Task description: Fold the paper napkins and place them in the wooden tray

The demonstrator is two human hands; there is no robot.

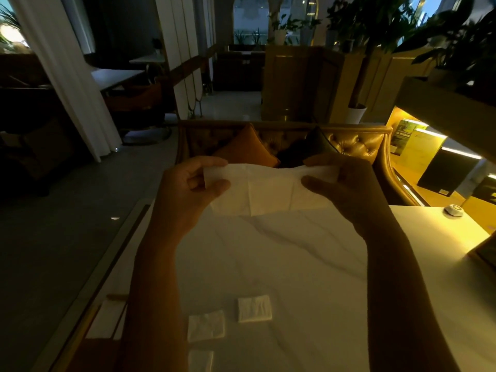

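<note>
Both hands, left hand (188,183) and right hand (341,183), pinch the creased white paper napkin (268,191) taut (above the pale marble table (295,264)).

white creased napkin (268,189), held unfolded

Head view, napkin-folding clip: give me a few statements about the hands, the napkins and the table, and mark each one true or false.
1. Both hands hold one paper napkin up above the table. True: the left hand pinches its left end and the right hand its right end.
2. The held napkin is crumpled into a ball. False: it is spread out wide, with fold creases showing.
3. Three small folded napkins lie on the marble table near the person. True.
4. The folded napkins are stacked in one pile. False: they lie apart, side by side.
5. A cup stands at the table's far right corner. False: a small round white device sits there.
</note>
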